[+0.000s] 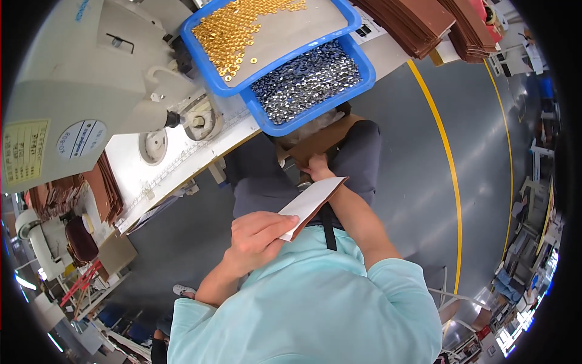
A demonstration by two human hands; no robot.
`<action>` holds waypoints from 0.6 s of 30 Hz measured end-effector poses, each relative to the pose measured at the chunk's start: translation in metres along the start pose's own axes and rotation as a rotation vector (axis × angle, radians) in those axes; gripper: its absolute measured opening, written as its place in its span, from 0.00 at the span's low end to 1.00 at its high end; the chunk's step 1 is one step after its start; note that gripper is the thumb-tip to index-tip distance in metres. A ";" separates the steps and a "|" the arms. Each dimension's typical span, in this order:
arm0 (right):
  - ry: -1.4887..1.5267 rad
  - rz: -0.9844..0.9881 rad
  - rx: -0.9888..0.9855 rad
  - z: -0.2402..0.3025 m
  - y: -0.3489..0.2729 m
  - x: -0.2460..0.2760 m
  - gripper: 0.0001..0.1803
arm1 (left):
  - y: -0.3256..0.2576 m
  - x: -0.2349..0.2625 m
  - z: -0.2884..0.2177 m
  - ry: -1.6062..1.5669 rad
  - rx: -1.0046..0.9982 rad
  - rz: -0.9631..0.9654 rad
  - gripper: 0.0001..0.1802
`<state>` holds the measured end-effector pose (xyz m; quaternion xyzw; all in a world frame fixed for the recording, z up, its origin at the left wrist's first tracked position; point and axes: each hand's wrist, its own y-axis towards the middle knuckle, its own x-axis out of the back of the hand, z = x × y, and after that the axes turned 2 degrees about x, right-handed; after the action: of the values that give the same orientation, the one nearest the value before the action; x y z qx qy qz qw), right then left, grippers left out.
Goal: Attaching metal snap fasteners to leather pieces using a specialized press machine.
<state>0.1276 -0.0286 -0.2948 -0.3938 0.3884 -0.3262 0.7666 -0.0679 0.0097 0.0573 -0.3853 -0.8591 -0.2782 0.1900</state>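
My left hand (pixel 259 238) is closed on one end of a flat, narrow panel (pixel 309 203), white on its upper face with a brown, leather-like edge. The panel slants across my lap, and its far end passes over my right forearm. Lower down between my knees, my right hand (pixel 317 166) is beside a brown cardboard box (pixel 324 141). Its fingers look curled together; whatever they hold, if anything, is hidden. A pale bench machine (pixel 115 103) stands at the left, its dark-tipped head (pixel 174 119) above a small round metal die (pixel 199 120).
Overlapping blue trays lie on the bench: one holds gold ring-shaped pieces (pixel 224 33), the other small silver pieces (pixel 303 82). Stacks of brown panels (pixel 406 24) are at the far right, with more brown pieces (pixel 103 188) at the left. Yellow lines (pixel 445 151) mark the grey floor.
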 end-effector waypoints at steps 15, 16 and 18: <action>-1.057 -0.122 0.013 -0.022 0.045 0.012 0.13 | -0.017 0.013 0.010 0.135 0.222 -0.093 0.19; -0.715 -0.148 0.050 -0.007 0.012 0.004 0.11 | -0.014 0.013 0.012 0.133 0.221 -0.096 0.19; -0.475 -0.081 0.183 0.015 -0.012 0.004 0.10 | -0.009 0.014 0.019 0.104 0.286 -0.099 0.17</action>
<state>0.1402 -0.0321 -0.2804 -0.4038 0.1501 -0.2887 0.8550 -0.0858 0.0243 0.0473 -0.2965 -0.8970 -0.1817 0.2729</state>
